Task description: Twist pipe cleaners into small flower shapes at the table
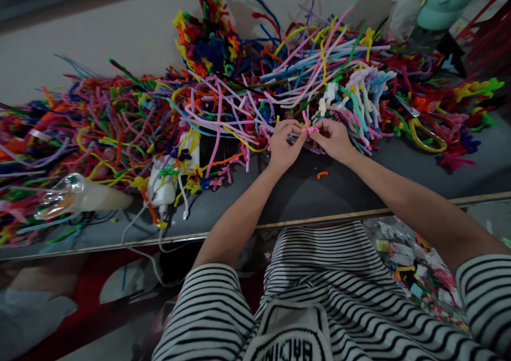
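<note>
Between my two hands is a small pink pipe-cleaner flower (310, 130) with a bit of yellow at its left side and a pink stem end sticking up. My left hand (286, 141) pinches it from the left with thumb and forefinger. From the right, my right hand (330, 140) closes its thumb and fingers on the same piece. Just behind the hands lies a heap of loose pipe cleaners (223, 121) in many colours. A short orange pipe-cleaner scrap (322, 174) rests on the dark table (295, 201) in front of my right hand.
Yellow-handled scissors (425, 137) lie at the right. To the left are a white charger (163, 185) with cables and a clear plastic-wrapped cream-coloured object (101, 196). A pale green container (449, 1) stands at the back right. Scraps (419, 270) litter the space below the table edge.
</note>
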`<act>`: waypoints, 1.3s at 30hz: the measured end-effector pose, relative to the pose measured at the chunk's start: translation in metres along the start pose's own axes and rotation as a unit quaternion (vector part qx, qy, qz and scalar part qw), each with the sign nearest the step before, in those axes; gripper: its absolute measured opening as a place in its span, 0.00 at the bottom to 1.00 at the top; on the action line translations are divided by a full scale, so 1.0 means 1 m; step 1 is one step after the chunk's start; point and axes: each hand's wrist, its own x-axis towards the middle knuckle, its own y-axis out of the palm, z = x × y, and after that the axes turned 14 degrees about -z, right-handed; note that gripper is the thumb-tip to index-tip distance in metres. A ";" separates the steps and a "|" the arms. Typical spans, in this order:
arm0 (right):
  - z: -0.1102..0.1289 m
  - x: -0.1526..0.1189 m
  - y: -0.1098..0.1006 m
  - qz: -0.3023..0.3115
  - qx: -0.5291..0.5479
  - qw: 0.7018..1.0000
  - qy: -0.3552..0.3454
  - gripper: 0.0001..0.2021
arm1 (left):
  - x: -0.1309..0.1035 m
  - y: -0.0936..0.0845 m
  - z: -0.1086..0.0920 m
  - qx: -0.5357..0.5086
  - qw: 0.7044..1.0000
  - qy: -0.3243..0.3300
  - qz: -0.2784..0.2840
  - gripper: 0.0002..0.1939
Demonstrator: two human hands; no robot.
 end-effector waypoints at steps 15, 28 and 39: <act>0.001 0.002 -0.004 0.043 0.016 0.999 0.004 0.26 | 0.008 -0.002 0.017 -0.161 0.966 -0.178 0.101 0.26; -0.012 0.005 -0.006 -0.006 -0.087 0.995 -0.040 0.15 | -0.001 0.007 0.023 -0.098 0.981 -0.153 0.069 0.20; 0.007 0.004 0.001 -0.004 0.107 0.984 0.139 0.18 | -0.006 0.010 0.019 -0.206 0.952 -0.217 0.057 0.17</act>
